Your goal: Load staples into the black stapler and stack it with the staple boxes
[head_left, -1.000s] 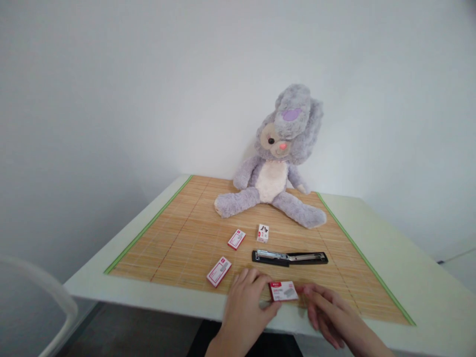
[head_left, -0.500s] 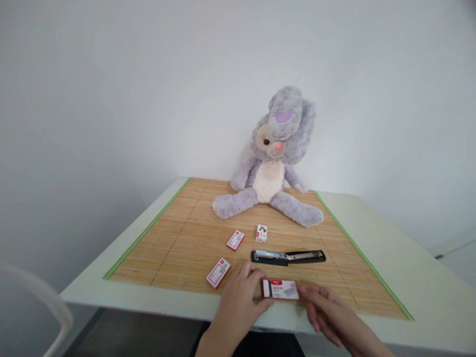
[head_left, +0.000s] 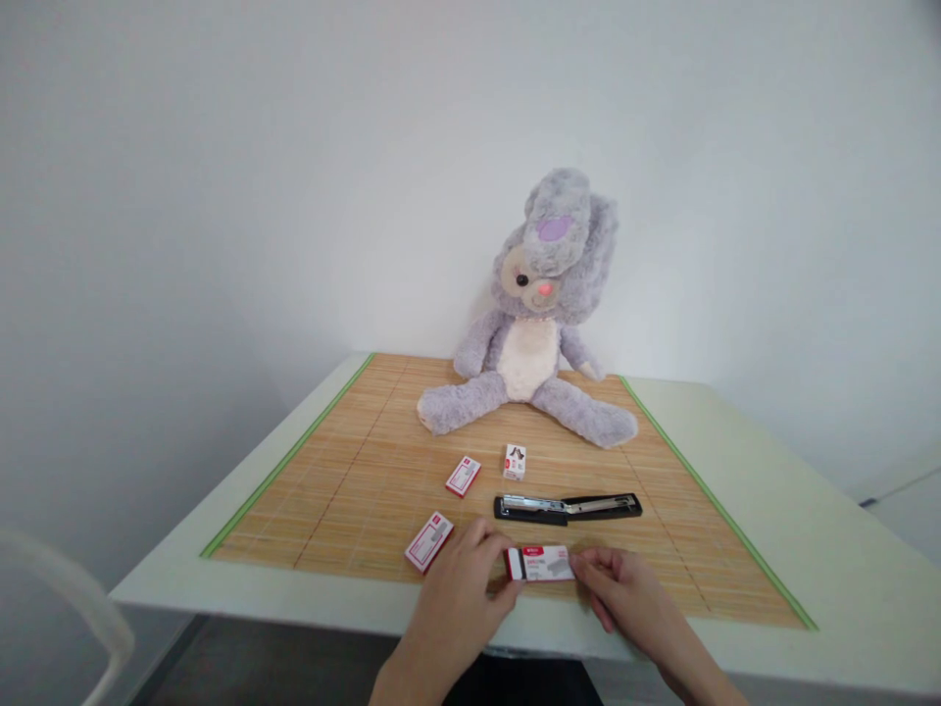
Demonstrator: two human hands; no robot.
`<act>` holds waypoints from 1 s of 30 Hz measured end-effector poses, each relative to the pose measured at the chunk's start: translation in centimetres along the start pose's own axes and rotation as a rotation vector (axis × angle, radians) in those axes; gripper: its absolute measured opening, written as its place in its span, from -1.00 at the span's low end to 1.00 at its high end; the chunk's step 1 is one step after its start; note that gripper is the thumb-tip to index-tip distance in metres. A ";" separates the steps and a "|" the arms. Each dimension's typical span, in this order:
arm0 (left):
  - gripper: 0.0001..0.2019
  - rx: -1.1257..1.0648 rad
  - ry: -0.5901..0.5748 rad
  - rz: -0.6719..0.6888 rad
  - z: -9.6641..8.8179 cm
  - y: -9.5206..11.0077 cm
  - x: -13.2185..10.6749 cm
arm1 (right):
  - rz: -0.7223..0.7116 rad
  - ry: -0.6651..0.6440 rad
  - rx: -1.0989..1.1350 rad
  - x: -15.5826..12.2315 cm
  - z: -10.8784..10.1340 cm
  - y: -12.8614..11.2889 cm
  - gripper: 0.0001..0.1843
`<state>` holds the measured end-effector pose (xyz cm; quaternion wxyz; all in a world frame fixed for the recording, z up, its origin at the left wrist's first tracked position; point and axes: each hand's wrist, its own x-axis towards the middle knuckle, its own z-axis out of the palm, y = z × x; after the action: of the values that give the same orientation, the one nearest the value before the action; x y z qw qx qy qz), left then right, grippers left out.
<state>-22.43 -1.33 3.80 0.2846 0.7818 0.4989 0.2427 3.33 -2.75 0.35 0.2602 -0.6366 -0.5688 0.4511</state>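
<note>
A small red-and-white staple box (head_left: pixel 545 563) is held level at the mat's front edge, between my two hands. At its left end are the thumb and fingers of my left hand (head_left: pixel 462 579). The fingers of my right hand (head_left: pixel 614 585) are pinched on its right end. A dark band and a pale section show at the box's left end; whether the inner tray is out, I cannot make out. Just beyond lies a black stapler (head_left: pixel 568 507), unfolded with its metal parts showing. Another red-and-white box (head_left: pixel 429 541) lies beside my left hand.
Farther back on the bamboo mat (head_left: pixel 345 461) are a smaller red-and-white box (head_left: pixel 463 476) and a small white box (head_left: pixel 515 461). A grey plush rabbit (head_left: pixel 527 358) sits against the wall. The white table (head_left: pixel 779 490) borders the mat.
The staple box has moved slightly left and is tilted a little differently. My right hand has come in left and closed on its right end; more pale surface shows at the left end.
</note>
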 end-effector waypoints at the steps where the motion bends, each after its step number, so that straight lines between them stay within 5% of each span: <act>1: -0.73 0.020 -0.003 -0.003 -0.3 -0.1 0.1 | -0.002 0.004 -0.001 0.0 0.1 0.0 -0.37; 30: -0.73 0.006 -0.087 0.061 -1.7 -1.7 1.3 | 0.000 -0.057 0.091 0.1 0.6 -0.8 -0.47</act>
<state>-24.12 0.73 3.99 0.2959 0.8074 0.4628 0.2156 2.43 -2.59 0.74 0.2725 -0.6108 -0.5552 0.4944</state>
